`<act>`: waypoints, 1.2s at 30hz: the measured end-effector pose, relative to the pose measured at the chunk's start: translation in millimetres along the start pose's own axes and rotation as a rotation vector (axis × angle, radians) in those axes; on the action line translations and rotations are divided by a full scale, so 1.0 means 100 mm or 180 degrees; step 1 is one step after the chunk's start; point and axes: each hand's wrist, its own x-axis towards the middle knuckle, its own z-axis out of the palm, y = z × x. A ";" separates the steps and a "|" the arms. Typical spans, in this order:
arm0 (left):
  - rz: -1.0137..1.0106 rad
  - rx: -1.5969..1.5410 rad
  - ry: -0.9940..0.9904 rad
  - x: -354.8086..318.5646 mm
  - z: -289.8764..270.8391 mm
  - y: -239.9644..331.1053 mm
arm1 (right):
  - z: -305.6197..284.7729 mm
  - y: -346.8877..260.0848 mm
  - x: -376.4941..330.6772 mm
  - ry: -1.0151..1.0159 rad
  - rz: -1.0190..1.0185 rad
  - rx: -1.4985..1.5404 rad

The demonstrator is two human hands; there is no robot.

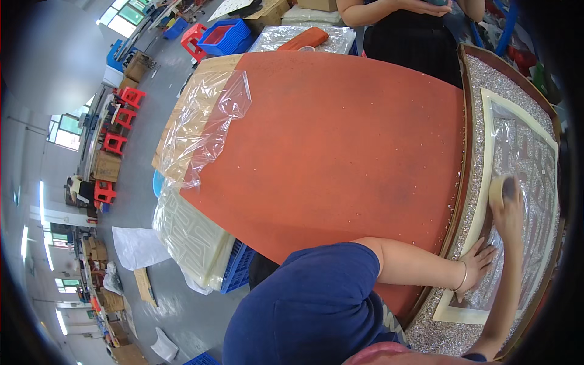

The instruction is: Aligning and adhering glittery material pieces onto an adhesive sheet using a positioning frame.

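My left hand [477,266], with a bracelet on its wrist, lies flat with fingers spread on the lower left part of a cream-bordered patterned sheet [488,146]. My right hand [508,213] is closed round a tan, rounded, block-like thing [497,191] with a dark patch. That thing sits over the sheet, near its middle; its exact kind is unclear. Beneath the sheet is a bed of glittering granules [486,73] in a brown-rimmed tray [467,115]. Part of the sheet is hidden by my right forearm.
A red-brown tabletop [328,140] with scattered granules adjoins the tray. Crumpled clear plastic [204,128] covers its far left corner. Patterned sheets [188,234] are stacked on a blue crate [238,267] at left. Across the table another person's hand [426,6] shows. Red stools [125,115] stand farther left.
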 end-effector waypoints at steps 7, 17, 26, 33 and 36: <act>-0.0216 0.0250 0.0489 -0.05 -0.06 0.02 | -0.01 2.02 -0.35 -0.0427 0.1487 0.0509; -0.0029 0.0362 0.0045 0.09 -0.33 -0.09 | 0.55 1.63 0.12 0.0307 -0.0259 -0.0743; -0.0091 0.0238 0.0700 -0.02 -0.54 -0.47 | 0.38 0.80 0.06 0.1806 0.0686 0.1033; 0.0088 0.0307 0.0418 -0.11 -0.75 -0.40 | -0.18 1.80 0.03 0.0478 0.2802 -0.0836; 0.0074 0.0267 0.0289 -0.09 -0.75 -0.41 | -0.09 2.09 0.25 0.0642 0.3200 -0.0791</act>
